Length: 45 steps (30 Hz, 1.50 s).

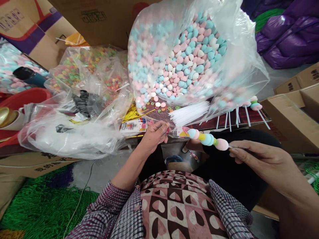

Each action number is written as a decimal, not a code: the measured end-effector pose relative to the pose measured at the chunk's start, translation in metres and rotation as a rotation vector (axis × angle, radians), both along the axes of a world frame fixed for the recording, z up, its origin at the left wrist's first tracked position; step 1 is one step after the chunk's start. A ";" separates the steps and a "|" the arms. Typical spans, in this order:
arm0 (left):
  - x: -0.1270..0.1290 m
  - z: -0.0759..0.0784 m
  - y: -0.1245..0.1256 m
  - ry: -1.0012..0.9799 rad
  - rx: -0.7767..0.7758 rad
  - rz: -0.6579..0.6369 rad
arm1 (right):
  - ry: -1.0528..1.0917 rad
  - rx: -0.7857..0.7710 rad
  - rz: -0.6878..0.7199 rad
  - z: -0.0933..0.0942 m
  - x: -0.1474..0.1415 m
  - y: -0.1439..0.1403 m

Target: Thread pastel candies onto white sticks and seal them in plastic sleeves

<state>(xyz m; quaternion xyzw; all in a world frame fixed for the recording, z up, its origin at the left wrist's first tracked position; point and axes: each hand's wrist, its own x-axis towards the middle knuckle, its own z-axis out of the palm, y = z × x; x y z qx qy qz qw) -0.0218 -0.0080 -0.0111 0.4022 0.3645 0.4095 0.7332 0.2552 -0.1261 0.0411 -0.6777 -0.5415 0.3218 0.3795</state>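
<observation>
Cluttered table (224, 122) behind; right hand (259, 159) pinches candy skewer (208, 138); left hand (156, 134) pinched on small piece.

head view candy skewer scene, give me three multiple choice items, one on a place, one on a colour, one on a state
1. Where does the bundle of white sticks lie?
A. in front of the big bag of candies
B. inside a red basin
C. on the green mesh

2. What colours are the candies in the big bag?
A. black and gold
B. pink, blue and white
C. all green

3. What is the state of the candy skewer?
A. lying bare on the floor
B. wrapped in purple plastic
C. held in the right hand, candies already threaded on it

Answers:
1. A, the sticks lie at the bag's mouth.
2. B, pastel hearts show through the clear plastic.
3. C, the right fingers pinch its stick end; the left hand is closed near the other end.
</observation>
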 end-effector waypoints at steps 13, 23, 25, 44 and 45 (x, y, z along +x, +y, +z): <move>0.002 0.004 -0.002 -0.092 -0.099 0.054 | 0.016 -0.074 0.009 0.001 -0.002 0.000; 0.001 0.000 -0.002 -0.100 -0.071 0.027 | -0.022 -0.133 0.020 0.002 0.000 0.001; 0.001 -0.002 -0.002 -0.097 -0.072 0.027 | -0.030 -0.147 0.034 0.000 0.001 0.000; 0.003 -0.004 -0.001 -0.095 -0.073 0.018 | 0.023 -0.135 0.059 0.002 0.006 -0.002; 0.003 -0.004 -0.001 -0.088 -0.075 0.021 | 0.040 -0.124 0.049 0.002 0.005 -0.001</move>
